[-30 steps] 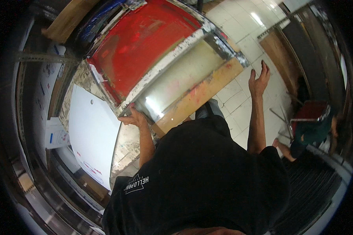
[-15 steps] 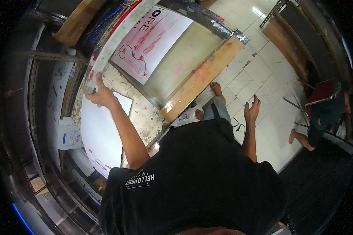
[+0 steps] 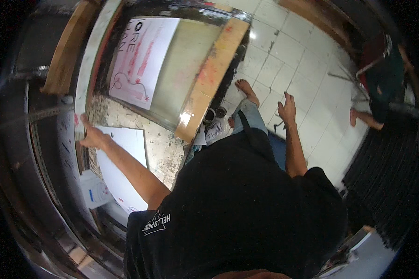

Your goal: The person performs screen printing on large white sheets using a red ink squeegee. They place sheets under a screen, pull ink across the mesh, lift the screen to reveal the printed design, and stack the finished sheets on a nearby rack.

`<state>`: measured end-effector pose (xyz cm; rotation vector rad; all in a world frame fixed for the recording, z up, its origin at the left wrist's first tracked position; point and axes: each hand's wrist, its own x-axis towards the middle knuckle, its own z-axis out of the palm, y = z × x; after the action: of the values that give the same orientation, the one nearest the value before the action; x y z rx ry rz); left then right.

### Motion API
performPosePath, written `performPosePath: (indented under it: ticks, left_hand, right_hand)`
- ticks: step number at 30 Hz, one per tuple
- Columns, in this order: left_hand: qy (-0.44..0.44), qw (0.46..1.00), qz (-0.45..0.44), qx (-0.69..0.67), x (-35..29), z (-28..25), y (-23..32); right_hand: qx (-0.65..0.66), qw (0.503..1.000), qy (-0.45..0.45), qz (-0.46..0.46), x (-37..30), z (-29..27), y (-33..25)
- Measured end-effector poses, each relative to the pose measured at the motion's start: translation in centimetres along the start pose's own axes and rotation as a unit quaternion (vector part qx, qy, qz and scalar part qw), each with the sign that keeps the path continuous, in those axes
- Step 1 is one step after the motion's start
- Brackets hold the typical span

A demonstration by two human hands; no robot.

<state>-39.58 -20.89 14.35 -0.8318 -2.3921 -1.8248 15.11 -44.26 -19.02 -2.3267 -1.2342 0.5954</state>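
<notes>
My left hand (image 3: pixel 94 136) is at the near end of a long, pale, paint-marked bar (image 3: pixel 89 65), its fingers and thumb about the bar's edge. The bar runs along the left side of a printing screen frame (image 3: pixel 212 76) with wooden and dark sides. A white sheet with black lettering and pink marks (image 3: pixel 142 63) lies within the frame, beside a yellowish translucent panel (image 3: pixel 191 60). Under my left forearm rests a stack of white sheets (image 3: pixel 125 160) on a paint-spotted table (image 3: pixel 158 149). My right hand (image 3: pixel 287 109) hangs over the floor, fingers loosely apart, holding nothing.
Racks (image 3: pixel 37 139) with printed sheets stand on the left. Small dark containers (image 3: pixel 210 115) and plastic bags sit beneath the frame's near corner. Off to the right, another person (image 3: pixel 381 88) is by a red chair. A black ribbed pile (image 3: pixel 377 172) lies lower right.
The pale bar and my left hand have shifted left in view, and the bar no longer crosses over the lettered sheet. My view has turned. My right hand stays free.
</notes>
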Motion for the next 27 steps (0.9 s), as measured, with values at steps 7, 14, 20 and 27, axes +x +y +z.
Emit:
performPosePath:
  ticks: [7, 14, 20, 27]
  left_hand:
    - [0.01, 0.999, -0.015, 0.042, 0.8, 0.0, 0.1]
    - [0.045, 0.997, -0.064, -0.011, -2.9, 1.1, 2.3]
    - [-0.042, 0.996, -0.027, 0.068, -3.8, -1.3, 2.1]
    - [-0.097, 0.99, -0.041, 0.091, -0.9, -2.1, -0.4]
  right_hand:
    - [0.02, 0.994, -0.073, 0.073, -0.3, 4.6, 2.7]
    - [0.048, 0.975, -0.193, 0.099, 2.3, 11.2, 1.4]
    - [-0.003, 0.951, -0.27, -0.149, 5.2, 14.3, -9.6]
    - [-0.121, 0.886, -0.249, -0.371, 6.2, 26.5, -16.6]
